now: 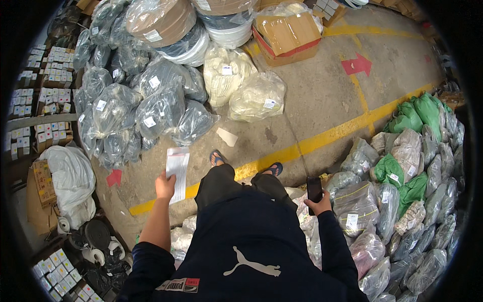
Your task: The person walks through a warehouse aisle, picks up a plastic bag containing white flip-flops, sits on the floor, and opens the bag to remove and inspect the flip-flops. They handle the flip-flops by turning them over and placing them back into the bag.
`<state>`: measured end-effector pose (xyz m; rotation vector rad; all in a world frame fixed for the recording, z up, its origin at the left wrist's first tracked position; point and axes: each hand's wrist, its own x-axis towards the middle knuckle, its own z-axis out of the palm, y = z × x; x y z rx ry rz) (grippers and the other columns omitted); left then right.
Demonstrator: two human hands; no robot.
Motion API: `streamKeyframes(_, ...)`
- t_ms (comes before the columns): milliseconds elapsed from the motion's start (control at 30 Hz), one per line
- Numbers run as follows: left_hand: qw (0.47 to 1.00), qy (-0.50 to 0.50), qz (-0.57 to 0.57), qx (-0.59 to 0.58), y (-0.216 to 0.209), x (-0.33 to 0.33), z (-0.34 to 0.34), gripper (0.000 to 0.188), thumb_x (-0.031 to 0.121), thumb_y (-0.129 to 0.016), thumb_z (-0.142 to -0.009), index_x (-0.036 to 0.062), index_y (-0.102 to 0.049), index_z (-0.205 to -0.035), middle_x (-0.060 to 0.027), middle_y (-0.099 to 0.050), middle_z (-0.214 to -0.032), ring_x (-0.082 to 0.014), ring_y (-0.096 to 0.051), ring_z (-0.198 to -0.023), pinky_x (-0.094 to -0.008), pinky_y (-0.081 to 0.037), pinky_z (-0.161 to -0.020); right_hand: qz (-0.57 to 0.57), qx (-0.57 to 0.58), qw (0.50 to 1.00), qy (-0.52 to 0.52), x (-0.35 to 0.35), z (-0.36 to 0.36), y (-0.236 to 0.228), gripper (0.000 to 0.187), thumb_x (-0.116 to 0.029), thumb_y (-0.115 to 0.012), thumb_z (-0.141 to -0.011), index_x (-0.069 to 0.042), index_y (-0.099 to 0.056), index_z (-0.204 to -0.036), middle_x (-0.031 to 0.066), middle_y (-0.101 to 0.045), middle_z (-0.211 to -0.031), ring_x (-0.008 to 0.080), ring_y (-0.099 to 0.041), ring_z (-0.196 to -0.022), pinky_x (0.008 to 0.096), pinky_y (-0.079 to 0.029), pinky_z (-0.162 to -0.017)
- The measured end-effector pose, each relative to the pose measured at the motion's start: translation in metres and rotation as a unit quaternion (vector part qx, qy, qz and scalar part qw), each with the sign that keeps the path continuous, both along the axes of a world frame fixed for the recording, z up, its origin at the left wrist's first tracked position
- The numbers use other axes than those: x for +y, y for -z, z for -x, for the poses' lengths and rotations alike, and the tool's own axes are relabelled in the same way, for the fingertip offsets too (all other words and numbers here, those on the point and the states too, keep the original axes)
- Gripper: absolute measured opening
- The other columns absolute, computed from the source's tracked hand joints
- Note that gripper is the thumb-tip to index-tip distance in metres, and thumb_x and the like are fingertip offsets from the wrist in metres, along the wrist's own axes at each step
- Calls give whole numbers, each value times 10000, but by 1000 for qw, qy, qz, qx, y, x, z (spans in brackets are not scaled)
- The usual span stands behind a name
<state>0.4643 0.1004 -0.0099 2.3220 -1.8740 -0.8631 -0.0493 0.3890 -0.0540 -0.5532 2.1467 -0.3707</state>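
White paper (180,166): long, narrow, printed; single sheet or sheaf, cannot tell; held out left of the legs, above the concrete floor (307,85). Holder: left hand (164,186), bare, fingers closed on the paper's left edge, thumb across its face. Black phone (314,187): one, screen dark, held right of the legs. Holder: right hand (320,204), bare, thumb and fingers curled round its lower part. Hands well apart. Grey bags (161,110): clear plastic outside, labelled, heaped beyond the left hand. Cream bags (257,96): labelled, beside that heap. Rolls (163,20): wrapped, stacked behind. Carton (287,32): brown, red-edged, right of the rolls. Scrap (227,137): pale, flat on the floor, near the cream bags. Floor markings: yellow line (322,142), red arrow (356,64). Clear bags (357,201): heaped beside the phone, green bags (389,169) among them. Sandals (275,169): pair, dark blue, on the feet.
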Motion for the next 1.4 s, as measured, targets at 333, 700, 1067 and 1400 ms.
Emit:
streamKeyframes(333,991,115,27,69,-27,-12,101,304,129,-650,-821,-36,-640,-1077,-215,-703,-911,-307,-702,-848,-389,-521,-753,111,188,974,-52,-7,35,-55,971,-334,-866,-607,-8,-349,-1362,219,-513,-1266,372,-527,-1176,420,-451,-981)
streamKeyframes(700,991,122,-16,44,-17,7,61,324,122,-650,-802,-43,-634,-1082,-206,-702,-917,-279,-688,-852,-363,-512,-767,137,192,971,-41,-42,32,-85,978,-350,-865,-609,-30,-340,-1369,214,-504,-1282,359,-518,-1196,418,-460,-970)
streamKeyframes(1067,988,90,-31,126,40,-48,-1,334,163,-646,-789,-17,-651,-1070,-242,-687,-939,-361,-681,-886,-407,-517,-772,109,219,969,-46,-78,-38,-86,1010,-372,-871,-597,0,-331,-1365,231,-531,-1229,388,-544,-1146,434,-465,-953)
streamKeyframes(1400,987,62,-42,140,90,-140,-105,317,148,-650,-772,-5,-669,-1049,-204,-707,-934,-333,-691,-881,-390,-516,-791,-135,-378,905,138,-19,-110,-118,701,-346,-757,-780,18,-472,-1306,98,-644,-848,149,-586,-614,302,-454,-488)
